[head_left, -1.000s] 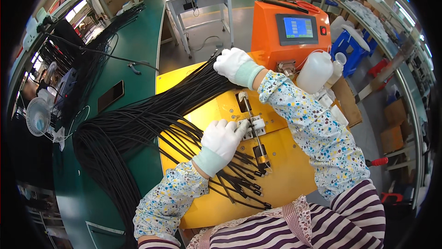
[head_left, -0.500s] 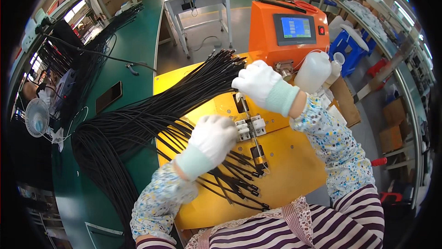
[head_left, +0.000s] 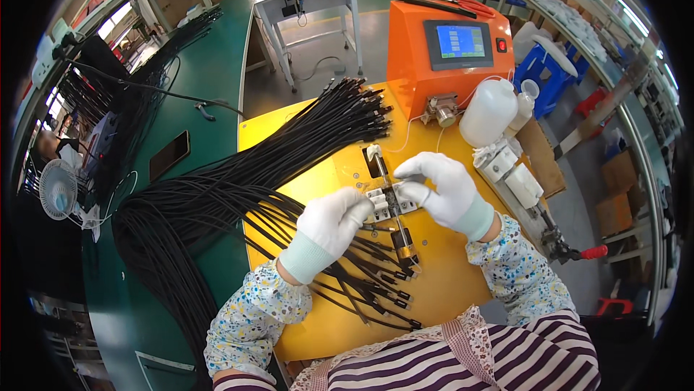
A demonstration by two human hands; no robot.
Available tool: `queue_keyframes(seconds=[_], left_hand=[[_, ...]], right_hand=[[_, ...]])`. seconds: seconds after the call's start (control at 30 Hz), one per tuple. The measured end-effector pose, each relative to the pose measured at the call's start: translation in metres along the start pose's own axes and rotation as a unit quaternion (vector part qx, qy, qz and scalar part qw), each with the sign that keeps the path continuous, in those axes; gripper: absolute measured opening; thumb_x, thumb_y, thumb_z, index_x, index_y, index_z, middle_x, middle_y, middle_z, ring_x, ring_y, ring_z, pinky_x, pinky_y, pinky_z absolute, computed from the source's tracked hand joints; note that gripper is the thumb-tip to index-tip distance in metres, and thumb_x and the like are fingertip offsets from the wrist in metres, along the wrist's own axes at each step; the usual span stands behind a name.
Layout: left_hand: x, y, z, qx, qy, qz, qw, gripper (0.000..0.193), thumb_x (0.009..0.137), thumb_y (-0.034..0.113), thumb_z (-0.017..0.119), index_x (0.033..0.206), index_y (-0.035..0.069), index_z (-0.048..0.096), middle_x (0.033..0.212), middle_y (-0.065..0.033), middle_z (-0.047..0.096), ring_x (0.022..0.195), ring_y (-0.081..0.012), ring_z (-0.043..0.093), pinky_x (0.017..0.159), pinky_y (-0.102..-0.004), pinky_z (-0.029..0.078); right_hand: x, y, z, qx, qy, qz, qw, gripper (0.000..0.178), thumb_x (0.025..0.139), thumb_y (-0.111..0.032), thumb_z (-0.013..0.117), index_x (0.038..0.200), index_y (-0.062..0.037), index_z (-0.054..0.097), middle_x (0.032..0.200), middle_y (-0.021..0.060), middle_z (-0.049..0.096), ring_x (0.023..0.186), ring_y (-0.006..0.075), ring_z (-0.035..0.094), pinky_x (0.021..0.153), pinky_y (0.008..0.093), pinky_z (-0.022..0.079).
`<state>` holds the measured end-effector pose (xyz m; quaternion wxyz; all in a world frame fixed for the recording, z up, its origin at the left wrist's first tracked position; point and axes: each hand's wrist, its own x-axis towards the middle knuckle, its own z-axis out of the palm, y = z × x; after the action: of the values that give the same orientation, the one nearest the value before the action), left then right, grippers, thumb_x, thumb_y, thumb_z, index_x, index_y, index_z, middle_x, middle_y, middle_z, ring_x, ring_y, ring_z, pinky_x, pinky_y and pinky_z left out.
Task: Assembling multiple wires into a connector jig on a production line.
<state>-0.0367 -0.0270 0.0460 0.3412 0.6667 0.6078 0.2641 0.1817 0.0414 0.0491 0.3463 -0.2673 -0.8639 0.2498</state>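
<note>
Both my hands wear white gloves with pale green cuffs. My left hand (head_left: 334, 219) is at the left side of a small white clamping fixture (head_left: 377, 203), its thumb and fingers pinched together; whatever is in them is hidden. My right hand (head_left: 442, 190) is over the fixture's right side, thumb and forefinger apart in a curve, with nothing visible between them. A slim metal cylinder (head_left: 402, 243) runs through the fixture. Under and beside my left hand lie several loose black cables (head_left: 361, 275) with plug ends. A thick bundle of black cables (head_left: 303, 138) lies beyond it.
An orange machine (head_left: 412, 51) with a screen stands at the far right of the yellow plate (head_left: 463, 261). Near it are a white bottle (head_left: 489, 113) and a red-handled toggle clamp (head_left: 560, 243). On the green table at left lie a phone (head_left: 170, 156) and pliers (head_left: 205, 110).
My right hand has come from the far end of the cable bundle back to the fixture, and its fingers have spread. My left hand has shifted slightly and is less blurred.
</note>
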Motion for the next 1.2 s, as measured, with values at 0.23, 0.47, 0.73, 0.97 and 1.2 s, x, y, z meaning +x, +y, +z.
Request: queue_keyframes(seconds=[0.23, 0.47, 0.73, 0.97, 1.2], left_hand=[[0.002, 0.002, 0.003, -0.08, 0.083, 0.153, 0.981, 0.018, 0.09, 0.012, 0.061, 0.102, 0.0, 0.067, 0.089, -0.012, 0.066, 0.077, -0.0234, 0.065, 0.073, -0.0293, 0.051], [0.001, -0.004, 0.021, -0.004, 0.083, 0.169, 0.982, 0.017, 0.087, 0.008, 0.064, 0.102, 0.0, 0.067, 0.089, -0.0124, 0.063, 0.077, -0.0256, 0.064, 0.072, -0.0306, 0.051], [0.006, -0.011, 0.027, 0.003, 0.098, 0.129, 0.987, 0.017, 0.085, 0.008, 0.067, 0.101, -0.001, 0.067, 0.085, -0.0129, 0.066, 0.076, -0.0232, 0.066, 0.071, -0.0299, 0.052], [0.008, -0.015, 0.028, -0.086, 0.039, 0.034, 0.995, 0.017, 0.085, 0.01, 0.068, 0.099, -0.001, 0.068, 0.085, -0.0121, 0.069, 0.074, -0.0181, 0.067, 0.071, -0.0285, 0.053], [0.017, -0.02, 0.039, 0.122, 0.144, 0.233, 0.954, 0.024, 0.083, 0.007, 0.065, 0.107, 0.004, 0.068, 0.079, -0.0051, 0.064, 0.07, -0.022, 0.062, 0.065, -0.0328, 0.05]], right_hand=[[-0.011, -0.008, -0.002, -0.009, -0.035, -0.02, 0.999, 0.014, 0.084, -0.017, 0.068, 0.092, -0.0066, 0.067, 0.083, 0.0083, 0.064, 0.079, 0.025, 0.062, 0.072, 0.0338, 0.047], [-0.015, -0.002, 0.009, 0.024, 0.019, 0.065, 0.997, 0.017, 0.086, -0.022, 0.065, 0.093, -0.0073, 0.068, 0.082, 0.0092, 0.064, 0.078, 0.0292, 0.063, 0.074, 0.0368, 0.048], [-0.014, 0.006, 0.014, 0.044, -0.027, 0.127, 0.991, 0.012, 0.087, -0.014, 0.062, 0.091, -0.0034, 0.066, 0.083, 0.0149, 0.065, 0.077, 0.0321, 0.064, 0.07, 0.0387, 0.051], [-0.015, 0.007, 0.022, 0.058, -0.007, 0.099, 0.993, 0.011, 0.086, -0.01, 0.062, 0.089, -0.0007, 0.065, 0.081, 0.0141, 0.064, 0.072, 0.0285, 0.063, 0.066, 0.0354, 0.05], [-0.014, 0.023, 0.015, -0.034, -0.007, 0.058, 0.998, 0.01, 0.084, -0.014, 0.063, 0.088, -0.0049, 0.066, 0.082, 0.011, 0.064, 0.076, 0.0298, 0.063, 0.069, 0.0384, 0.049]])
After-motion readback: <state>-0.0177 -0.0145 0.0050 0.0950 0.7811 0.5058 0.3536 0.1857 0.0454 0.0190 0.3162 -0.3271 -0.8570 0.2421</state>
